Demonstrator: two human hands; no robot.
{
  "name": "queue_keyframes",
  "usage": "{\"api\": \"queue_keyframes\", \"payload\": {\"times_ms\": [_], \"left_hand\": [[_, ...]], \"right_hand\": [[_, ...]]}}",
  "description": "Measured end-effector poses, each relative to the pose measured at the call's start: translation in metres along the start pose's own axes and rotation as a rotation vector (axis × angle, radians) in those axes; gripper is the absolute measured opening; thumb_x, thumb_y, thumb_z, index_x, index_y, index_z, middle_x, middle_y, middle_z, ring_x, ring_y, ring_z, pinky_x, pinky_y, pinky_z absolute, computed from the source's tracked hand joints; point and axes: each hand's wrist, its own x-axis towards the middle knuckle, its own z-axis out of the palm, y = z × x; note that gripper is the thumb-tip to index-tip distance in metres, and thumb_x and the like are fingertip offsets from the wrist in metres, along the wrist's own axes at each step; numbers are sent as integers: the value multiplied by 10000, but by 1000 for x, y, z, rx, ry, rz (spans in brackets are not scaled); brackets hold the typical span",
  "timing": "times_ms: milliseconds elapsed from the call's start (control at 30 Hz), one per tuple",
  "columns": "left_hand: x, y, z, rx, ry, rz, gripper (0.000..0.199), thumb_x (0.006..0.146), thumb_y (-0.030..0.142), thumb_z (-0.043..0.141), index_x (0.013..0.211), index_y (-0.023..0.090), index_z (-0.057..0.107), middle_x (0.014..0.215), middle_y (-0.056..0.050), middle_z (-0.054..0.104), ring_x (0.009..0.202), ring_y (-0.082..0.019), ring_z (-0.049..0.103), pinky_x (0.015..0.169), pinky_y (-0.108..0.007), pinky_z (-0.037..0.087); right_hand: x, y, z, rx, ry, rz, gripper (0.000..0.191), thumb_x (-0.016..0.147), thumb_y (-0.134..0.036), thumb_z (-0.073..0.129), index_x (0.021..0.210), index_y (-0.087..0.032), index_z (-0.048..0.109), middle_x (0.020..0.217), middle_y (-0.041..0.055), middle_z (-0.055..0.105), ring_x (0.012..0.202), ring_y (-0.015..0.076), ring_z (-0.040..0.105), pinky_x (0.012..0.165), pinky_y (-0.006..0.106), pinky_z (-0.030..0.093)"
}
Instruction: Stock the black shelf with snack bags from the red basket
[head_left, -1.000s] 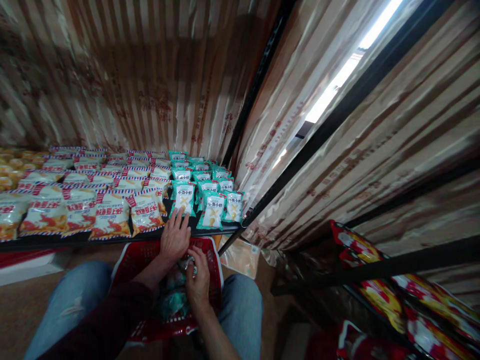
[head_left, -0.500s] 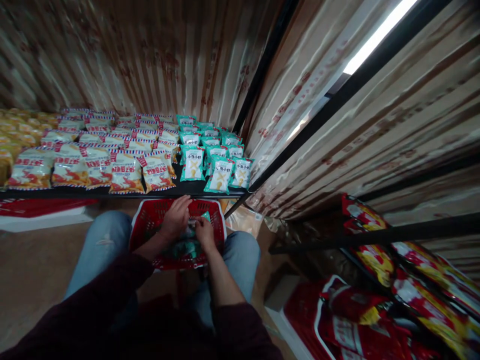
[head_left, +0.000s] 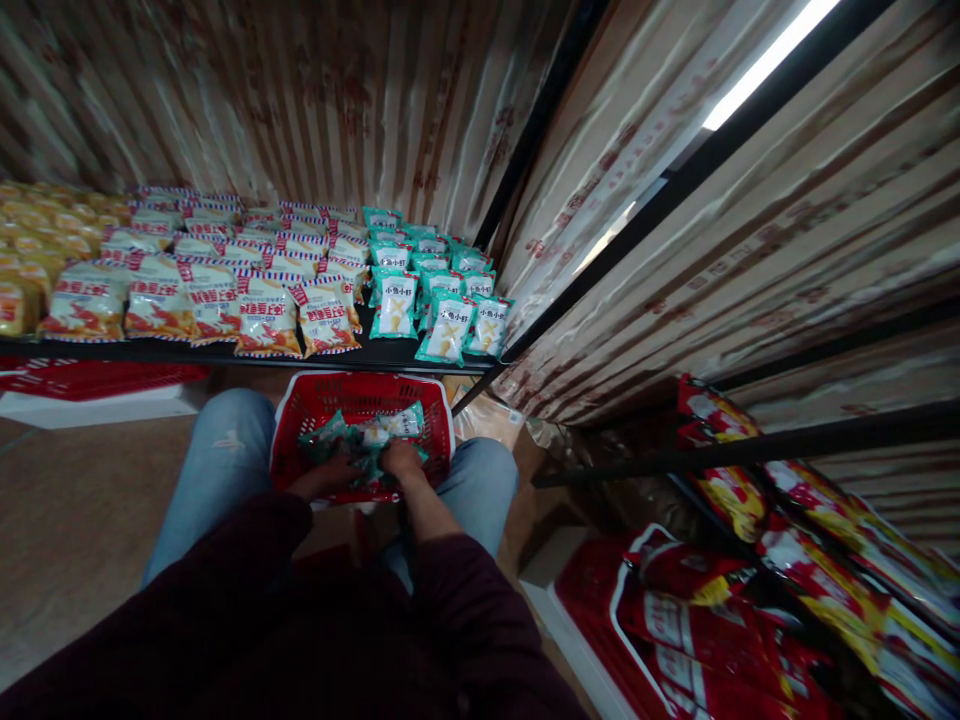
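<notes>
A red shopping basket (head_left: pixel 352 385) with a white rim sits between my knees. Inside lie several green-and-white snack bags (head_left: pixel 406 421). My left hand (head_left: pixel 335 472) is down at the basket's near side, against the bags, its fingers dark and hidden. To its right, my right hand (head_left: pixel 403 459) has its fingers curled in at a snack bag, with the fingertips out of sight. On the black shelf (head_left: pixel 386 353) just beyond the basket, more green snack bags (head_left: pixel 446 328) stand in rows at the right end.
Red-and-white snack bags (head_left: pixel 266 315) fill the shelf's middle, with yellow packs (head_left: pixel 45 250) at far left. A black metal post (head_left: pixel 675 185) slants up at right before a pleated curtain (head_left: pixel 337 110). At lower right are another red basket (head_left: pixel 637 610) and red-yellow bags (head_left: pixel 817 570).
Both hands have gone lower and nearer to me in the basket, uncovering the bags in it. The left hand has left the basket's far side. The view has shifted slightly.
</notes>
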Motion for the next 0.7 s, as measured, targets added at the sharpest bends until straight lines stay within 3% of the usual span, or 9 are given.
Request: {"api": "queue_keyframes", "payload": {"times_ms": [200, 433, 533, 700], "left_hand": [[18, -10, -3, -230, 75, -151, 324, 869, 353, 541, 1121, 149, 553, 1101, -70, 592, 927, -177, 598, 783, -382, 522], [30, -14, 1, -579, 146, -196, 242, 733, 208, 648, 955, 128, 596, 792, -40, 677, 728, -181, 653, 687, -305, 513], [30, -14, -1, -713, 158, -206, 280, 714, 214, 667, 975, 144, 592, 811, -43, 681, 719, -169, 654, 695, -306, 513], [22, -9, -6, -872, 240, -159, 326, 742, 328, 684, 1017, 175, 599, 990, -62, 661, 882, -188, 640, 764, -325, 512]], "right_hand": [[15, 2, -1, 62, 50, 9, 358, 888, -230, 395, 1176, -173, 599, 1118, 137, 676, 1057, 218, 635, 822, 290, 484], [24, -9, 6, 189, 104, -24, 309, 876, -193, 428, 1092, -170, 647, 1106, 105, 687, 1026, 183, 639, 835, 230, 449], [27, -11, 7, 254, 121, -63, 263, 869, -185, 444, 976, -171, 685, 1028, 85, 712, 966, 166, 652, 810, 212, 445], [23, -14, 14, 376, 128, -167, 181, 804, -146, 521, 807, -185, 698, 888, 36, 724, 863, 152, 648, 757, 210, 442]]}}
